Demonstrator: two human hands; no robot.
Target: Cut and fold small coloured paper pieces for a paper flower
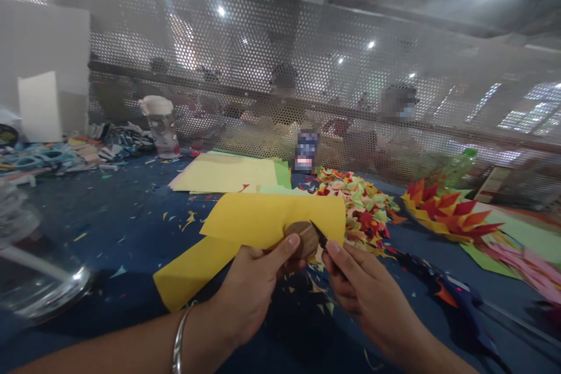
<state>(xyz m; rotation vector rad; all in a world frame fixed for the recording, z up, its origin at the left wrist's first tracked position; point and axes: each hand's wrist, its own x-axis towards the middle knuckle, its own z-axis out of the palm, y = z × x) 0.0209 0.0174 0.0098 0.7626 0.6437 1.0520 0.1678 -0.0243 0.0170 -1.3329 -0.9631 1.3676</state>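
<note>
At the frame's lower centre, the left hand (254,283) clamps a brown disc (304,239) against yellow paper (272,216); the right hand (362,274) grips a dark blade (319,234).

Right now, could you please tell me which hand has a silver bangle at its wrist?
The left hand, with its thumb on the brown piece; the right hand shows a bare wrist.

Yellow paper sheet (267,216), brown disc (305,235), dark-blue tabletop (118,216), red-orange-yellow paper petals (464,209), green bottle cap (470,152) near far edge, grey dot-perforated panel (219,41)
</note>
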